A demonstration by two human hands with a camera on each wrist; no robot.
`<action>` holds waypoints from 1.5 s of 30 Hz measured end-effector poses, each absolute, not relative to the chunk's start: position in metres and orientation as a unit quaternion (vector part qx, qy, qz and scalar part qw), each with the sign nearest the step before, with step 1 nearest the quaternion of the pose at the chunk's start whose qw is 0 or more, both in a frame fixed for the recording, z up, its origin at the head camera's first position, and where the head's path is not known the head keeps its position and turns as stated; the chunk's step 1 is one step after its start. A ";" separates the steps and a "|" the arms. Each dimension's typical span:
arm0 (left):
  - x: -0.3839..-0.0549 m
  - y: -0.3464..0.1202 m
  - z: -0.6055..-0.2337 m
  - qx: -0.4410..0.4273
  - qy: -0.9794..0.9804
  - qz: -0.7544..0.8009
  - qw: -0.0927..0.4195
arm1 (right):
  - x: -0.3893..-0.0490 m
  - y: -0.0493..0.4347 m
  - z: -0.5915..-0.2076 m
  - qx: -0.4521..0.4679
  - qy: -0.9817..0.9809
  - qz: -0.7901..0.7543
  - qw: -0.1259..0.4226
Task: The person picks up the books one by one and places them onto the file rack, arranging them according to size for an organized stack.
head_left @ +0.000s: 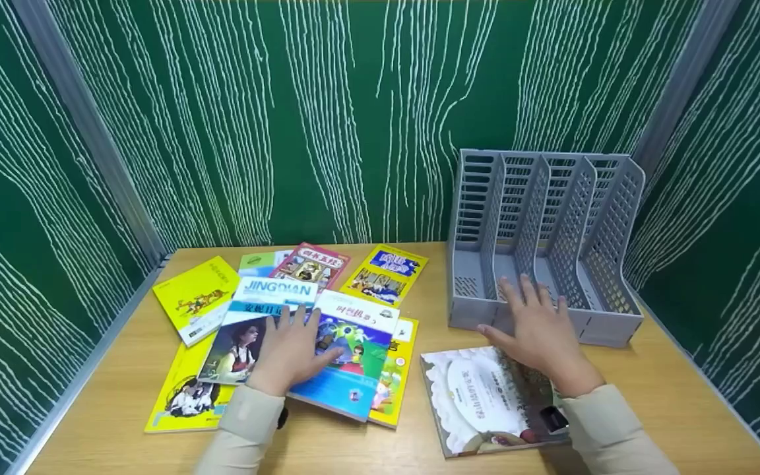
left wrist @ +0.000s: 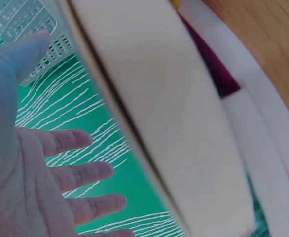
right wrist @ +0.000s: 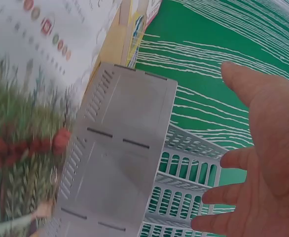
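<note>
My left hand [head_left: 291, 349] hovers with spread, straight fingers over two overlapping books: one titled JINGDIAN with a dark photo cover [head_left: 229, 343], and a blue-and-green illustrated one [head_left: 347, 389]. In the left wrist view the palm [left wrist: 16, 173] faces the thick pale page edge of a book [left wrist: 154, 113], apart from it. My right hand [head_left: 541, 336], fingers also spread, is held above a book with a white oval label [head_left: 475, 402] and before the grey file rack [head_left: 475, 312]. Its palm holds nothing in the right wrist view, where the rack's front [right wrist: 120, 128] appears beside the book [right wrist: 31, 108].
Around the pair lie yellow books [head_left: 185, 297], a red-bordered book [head_left: 307, 264], a green-and-white one [head_left: 258, 262] and a yellow-and-blue one [head_left: 386, 274]. The rack's upright dividers stand at the right rear. Green, white-lined walls [head_left: 367, 132] enclose the wooden table [head_left: 103, 396].
</note>
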State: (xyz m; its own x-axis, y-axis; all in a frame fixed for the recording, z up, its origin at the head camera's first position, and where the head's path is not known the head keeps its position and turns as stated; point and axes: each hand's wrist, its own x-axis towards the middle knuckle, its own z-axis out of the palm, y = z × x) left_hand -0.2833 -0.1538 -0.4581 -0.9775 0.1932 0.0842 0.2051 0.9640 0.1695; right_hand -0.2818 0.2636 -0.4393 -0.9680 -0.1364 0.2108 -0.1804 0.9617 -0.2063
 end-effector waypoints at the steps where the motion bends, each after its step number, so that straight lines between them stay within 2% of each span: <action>1: -0.283 -0.155 -0.457 -0.100 -0.991 -0.087 0.034 | -0.282 0.265 -0.438 0.081 -0.986 0.109 0.098; 27: -0.280 -0.196 -0.436 -0.087 -0.991 -0.105 0.011 | -0.295 0.324 -0.419 0.063 -0.993 0.061 0.081; 36: -0.283 -0.201 -0.435 -0.070 -0.989 -0.127 -0.004 | -0.301 0.346 -0.425 0.082 -0.991 0.050 0.095; 45: -0.285 -0.204 -0.435 -0.068 -0.987 -0.143 -0.008 | -0.307 0.356 -0.433 0.098 -0.990 0.052 0.084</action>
State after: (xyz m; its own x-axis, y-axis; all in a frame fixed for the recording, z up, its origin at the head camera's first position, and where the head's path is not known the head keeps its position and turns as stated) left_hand -0.2850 -0.2044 -0.4347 -0.9907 0.1357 0.0034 0.1311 0.9501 0.2832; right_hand -0.3074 0.3564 -0.4328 -0.9669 -0.1850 0.1757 -0.2025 0.9754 -0.0870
